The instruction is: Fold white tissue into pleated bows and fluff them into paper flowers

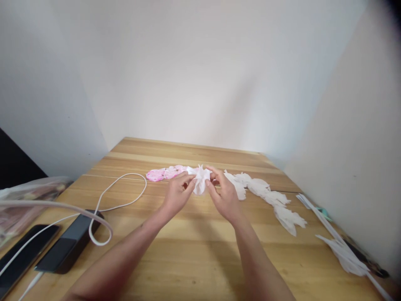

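Observation:
Both hands meet above the middle of the wooden table (194,251). My left hand (177,193) and my right hand (223,193) pinch a crumpled white tissue-paper piece (200,179) between their fingertips, holding it just off the tabletop. Pink tissue pieces (164,172) lie on the table just behind and to the left of my left hand. A trail of white tissue pieces (269,197) runs from beside my right hand toward the right.
A white cable (103,200) loops across the left side over a dark power bank (70,244); a dark phone (21,257) lies beside it. A plastic bag (28,196) sits at far left. White sticks (332,234) and more tissue lie along the right wall.

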Tool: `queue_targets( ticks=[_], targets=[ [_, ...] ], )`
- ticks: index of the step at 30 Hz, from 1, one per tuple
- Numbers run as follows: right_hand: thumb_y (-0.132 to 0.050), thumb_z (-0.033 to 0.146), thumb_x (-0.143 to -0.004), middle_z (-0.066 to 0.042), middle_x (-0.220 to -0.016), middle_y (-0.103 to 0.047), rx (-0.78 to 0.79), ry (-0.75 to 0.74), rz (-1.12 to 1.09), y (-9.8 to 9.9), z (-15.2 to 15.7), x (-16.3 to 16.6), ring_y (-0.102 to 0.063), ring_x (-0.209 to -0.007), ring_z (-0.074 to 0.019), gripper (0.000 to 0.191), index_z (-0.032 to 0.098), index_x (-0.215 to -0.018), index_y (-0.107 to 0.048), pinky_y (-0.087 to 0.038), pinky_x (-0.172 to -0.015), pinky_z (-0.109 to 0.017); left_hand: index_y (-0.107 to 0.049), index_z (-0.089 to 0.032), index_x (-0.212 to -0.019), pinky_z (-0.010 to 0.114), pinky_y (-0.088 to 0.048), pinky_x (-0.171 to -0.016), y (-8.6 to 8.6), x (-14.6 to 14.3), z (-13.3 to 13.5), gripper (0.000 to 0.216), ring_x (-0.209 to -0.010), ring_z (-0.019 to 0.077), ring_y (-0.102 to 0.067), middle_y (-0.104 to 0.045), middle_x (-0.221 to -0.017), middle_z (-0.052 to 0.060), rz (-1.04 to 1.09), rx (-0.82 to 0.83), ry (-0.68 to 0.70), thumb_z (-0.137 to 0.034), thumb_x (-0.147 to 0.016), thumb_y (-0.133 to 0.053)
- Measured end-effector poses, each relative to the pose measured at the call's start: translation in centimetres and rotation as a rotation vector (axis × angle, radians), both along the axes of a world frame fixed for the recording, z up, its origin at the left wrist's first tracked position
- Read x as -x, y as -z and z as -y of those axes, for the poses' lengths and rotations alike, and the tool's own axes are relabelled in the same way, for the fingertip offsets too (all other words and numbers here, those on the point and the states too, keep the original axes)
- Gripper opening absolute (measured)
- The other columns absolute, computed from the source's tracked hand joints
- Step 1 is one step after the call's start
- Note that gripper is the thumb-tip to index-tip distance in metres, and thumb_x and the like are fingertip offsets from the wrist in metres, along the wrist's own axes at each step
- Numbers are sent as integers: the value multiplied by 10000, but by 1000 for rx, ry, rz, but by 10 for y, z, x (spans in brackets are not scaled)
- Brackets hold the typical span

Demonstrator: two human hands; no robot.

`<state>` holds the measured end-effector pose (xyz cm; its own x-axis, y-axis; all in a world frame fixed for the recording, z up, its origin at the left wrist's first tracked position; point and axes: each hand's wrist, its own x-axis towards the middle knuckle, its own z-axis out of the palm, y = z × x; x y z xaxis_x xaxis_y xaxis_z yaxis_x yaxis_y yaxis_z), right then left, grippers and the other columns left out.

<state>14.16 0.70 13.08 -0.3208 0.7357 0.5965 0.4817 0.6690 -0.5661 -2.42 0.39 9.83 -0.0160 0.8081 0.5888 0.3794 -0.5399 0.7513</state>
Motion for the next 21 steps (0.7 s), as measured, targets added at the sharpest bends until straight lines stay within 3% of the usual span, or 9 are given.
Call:
queue_targets(
  ticks=[6,11,15,21],
  targets=[
    [-509,277,-899,-15,-911,-605,156,22,-142,0,-5,-7,-578,-787,-150,387,271,-1286,-484,-489,-659,-266,-586,-150,-666,224,-333,-574,-1,5,-4,273,-610,110,-433,-502,-635,-16,379,176,60,-348,-849,-546],
    [-527,337,-894,-7,-892,-589,209,28,-320,1,-10,-10,-587,-831,-158,406,253,-1287,-468,-495,-742,-301,-556,-150,-642,218,-327,-575,0,7,-7,300,-601,100,-412,-478,-633,-24,528,253,105,-397,-810,-584],
    [-495,412,-910,-11,-856,-595,260,-15,-368,0,-8,-8,-580,-755,-156,422,244,-1296,-456,-506,-685,-302,-538,-155,-631,223,-334,-583,-1,6,-7,309,-604,105,-417,-477,-634,-22,509,246,92,-405,-809,-576],
    [-503,414,-894,4,-799,-604,303,-54,-342,3,-7,-4,-579,-696,-152,456,246,-1315,-451,-507,-639,-293,-531,-158,-621,240,-333,-617,-4,2,0,287,-626,115,-416,-457,-629,-18,249,64,49,-324,-855,-522]
  ],
)
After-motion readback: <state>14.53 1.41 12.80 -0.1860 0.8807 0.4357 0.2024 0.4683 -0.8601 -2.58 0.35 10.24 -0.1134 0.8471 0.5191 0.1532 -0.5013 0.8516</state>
